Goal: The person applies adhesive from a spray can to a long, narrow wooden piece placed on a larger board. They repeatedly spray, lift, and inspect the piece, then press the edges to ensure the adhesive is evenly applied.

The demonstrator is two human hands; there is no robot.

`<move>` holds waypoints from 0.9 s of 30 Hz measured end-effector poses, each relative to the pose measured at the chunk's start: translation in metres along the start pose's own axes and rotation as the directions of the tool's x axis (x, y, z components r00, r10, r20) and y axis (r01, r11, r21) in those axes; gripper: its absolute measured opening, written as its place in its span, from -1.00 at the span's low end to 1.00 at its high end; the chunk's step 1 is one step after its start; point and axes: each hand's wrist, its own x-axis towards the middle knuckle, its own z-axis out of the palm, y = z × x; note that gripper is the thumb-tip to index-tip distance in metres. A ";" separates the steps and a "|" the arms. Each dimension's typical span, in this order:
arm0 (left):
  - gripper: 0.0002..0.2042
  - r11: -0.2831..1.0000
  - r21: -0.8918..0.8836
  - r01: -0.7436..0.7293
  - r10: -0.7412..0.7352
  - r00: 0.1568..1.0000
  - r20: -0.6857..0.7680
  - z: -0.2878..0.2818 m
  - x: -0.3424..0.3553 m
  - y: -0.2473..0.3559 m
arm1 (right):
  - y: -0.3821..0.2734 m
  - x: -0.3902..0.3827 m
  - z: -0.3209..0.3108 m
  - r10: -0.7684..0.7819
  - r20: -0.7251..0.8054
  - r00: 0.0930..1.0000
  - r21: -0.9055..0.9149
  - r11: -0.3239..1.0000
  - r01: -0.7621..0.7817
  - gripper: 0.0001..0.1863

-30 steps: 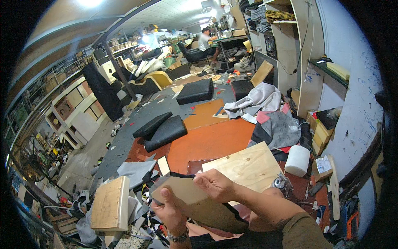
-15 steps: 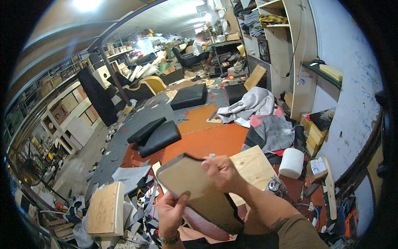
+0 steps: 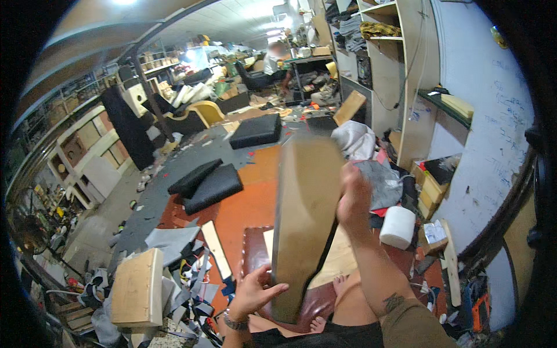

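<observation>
A tan shaped panel [image 3: 307, 214] with dark edging stands almost upright in front of me, its broad face toward me. My right hand [image 3: 354, 197] is closed around its right edge, partly hidden behind it. My left hand [image 3: 255, 293] is at the lower left edge, the thumb lying across the face and the fingers curled at the rim. Below and behind the panel are a maroon padded sheet [image 3: 252, 243] and a pale wooden board [image 3: 336, 261], both partly covered. The panel is slightly blurred by motion.
Black cushions [image 3: 212, 188] lie on the orange and grey floor covering ahead. At left, a wooden block [image 3: 137, 287] stands beside heaped fabric scraps [image 3: 188, 278]. A white roll [image 3: 398, 227] and grey cloth [image 3: 380, 182] are at right. A person [image 3: 274, 61] sits far back.
The panel has swung from a leftward tilt to nearly upright and moved right. My right hand has risen with it along its edge; the left hand has moved slightly down and right.
</observation>
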 end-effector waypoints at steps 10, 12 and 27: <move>-0.46 0.923 -0.340 0.182 -0.198 0.980 -0.013 -0.058 -0.011 -0.095 | 0.160 -0.004 -0.160 0.631 -0.582 0.513 0.288 0.750 -0.595 -0.39; -0.35 0.920 -0.280 0.273 -0.286 0.958 -0.005 -0.034 0.006 -0.116 | 0.187 -0.032 -0.153 0.668 -0.582 0.464 0.302 0.707 -0.639 -0.40; -0.78 0.849 -0.517 0.106 -0.295 0.907 -0.299 -0.020 0.087 -0.177 | 0.312 -0.142 -0.144 0.928 -0.339 0.152 0.377 0.282 -0.882 -0.54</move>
